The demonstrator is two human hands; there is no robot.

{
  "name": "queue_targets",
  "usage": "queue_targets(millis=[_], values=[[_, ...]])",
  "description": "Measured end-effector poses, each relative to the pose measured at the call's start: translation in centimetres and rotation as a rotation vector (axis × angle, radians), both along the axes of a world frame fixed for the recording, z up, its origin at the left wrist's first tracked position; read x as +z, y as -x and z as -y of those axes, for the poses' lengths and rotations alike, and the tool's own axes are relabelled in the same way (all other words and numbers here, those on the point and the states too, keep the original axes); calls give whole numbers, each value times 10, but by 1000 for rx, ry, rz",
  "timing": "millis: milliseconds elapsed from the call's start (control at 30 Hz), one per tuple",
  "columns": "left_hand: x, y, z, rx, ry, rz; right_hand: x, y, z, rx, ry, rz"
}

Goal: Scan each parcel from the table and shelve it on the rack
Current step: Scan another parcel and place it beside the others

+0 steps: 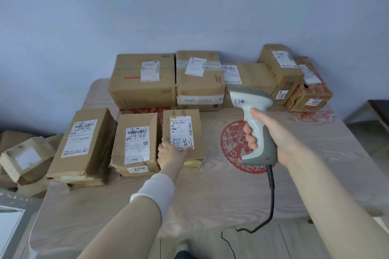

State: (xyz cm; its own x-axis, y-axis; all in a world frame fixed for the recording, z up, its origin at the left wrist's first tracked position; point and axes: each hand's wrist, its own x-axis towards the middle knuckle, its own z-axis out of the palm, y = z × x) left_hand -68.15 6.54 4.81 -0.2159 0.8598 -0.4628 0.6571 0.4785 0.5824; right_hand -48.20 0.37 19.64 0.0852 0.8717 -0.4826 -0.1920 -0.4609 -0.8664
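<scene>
1. Two hands show. The left hand (171,152) reaches forward, palm down, its fingers straight and flat on the white label of a parcel (199,139) (rightmost of the front row); it grips nothing.
2. The right hand (265,132) is raised over the table (210,195), its fingers curled tight round the handle of the scanner (250,99), whose head points toward the wall.
3. Count: three parcels side by side in the front row (134,124); at least five back boxes (143,88) (some stacked, so the total is unclear); one scanner; one cable (272,191).
4. Materials: brown cardboard, creased and torn at the corners; white paper labels; a grey-and-white plastic scanner; a black cable; a pale wood-grain tabletop bearing a round red motif (231,139).
</scene>
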Motion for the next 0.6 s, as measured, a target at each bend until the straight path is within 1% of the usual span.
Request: queue_targets(millis=[233,400,467,533,600], values=[[-13,-19,-10,55,-30,-190,-23,-27,-38,39,35,-39],[-10,-57,-8,-30,-93,-445,-35,-54,-62,117,71,-83],[-7,-74,-8,-56,-132,-520,-37,-67,-69,144,74,-100],[-6,-87,-10,-72,-162,-539,-40,-80,-76,163,70,-99],[-5,-96,-12,-73,-191,-506,-44,-91,-83,177,69,-95]])
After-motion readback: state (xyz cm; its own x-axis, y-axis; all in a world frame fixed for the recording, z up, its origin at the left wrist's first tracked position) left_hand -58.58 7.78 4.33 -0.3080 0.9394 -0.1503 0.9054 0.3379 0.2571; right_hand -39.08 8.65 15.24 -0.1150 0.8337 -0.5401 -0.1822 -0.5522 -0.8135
